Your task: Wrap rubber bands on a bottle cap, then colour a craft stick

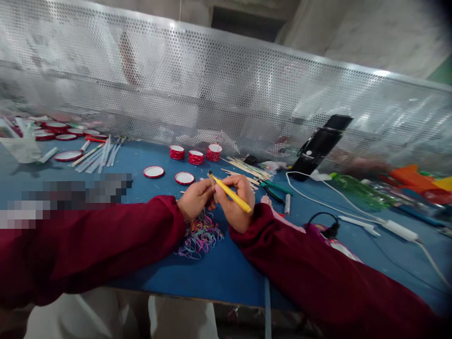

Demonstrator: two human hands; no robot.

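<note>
Above the table's middle, my two hands meet. My right hand (235, 200) is closed around a slim yellow pen (233, 194), tilted with its upper end toward my left fingers. In a pinch, my left hand (197, 197) holds a small flat brownish stick (213, 182) with a dark end, close against the pen's tip. Whether the tip touches the stick I cannot tell. Beneath my hands lies a tangled heap of colourful rubber bands (201, 240), partly covered by the left wrist.
Red tape-like rolls (196, 157) and two red-rimmed discs (184, 178) stand beyond my hands. Thin wooden sticks (252, 169), green-handled pliers (273, 190), a white cable (328, 188) and a black box (318, 146) lie rightward. Glue sticks (99, 157) lie left. A perforated metal screen (226, 84) borders the back.
</note>
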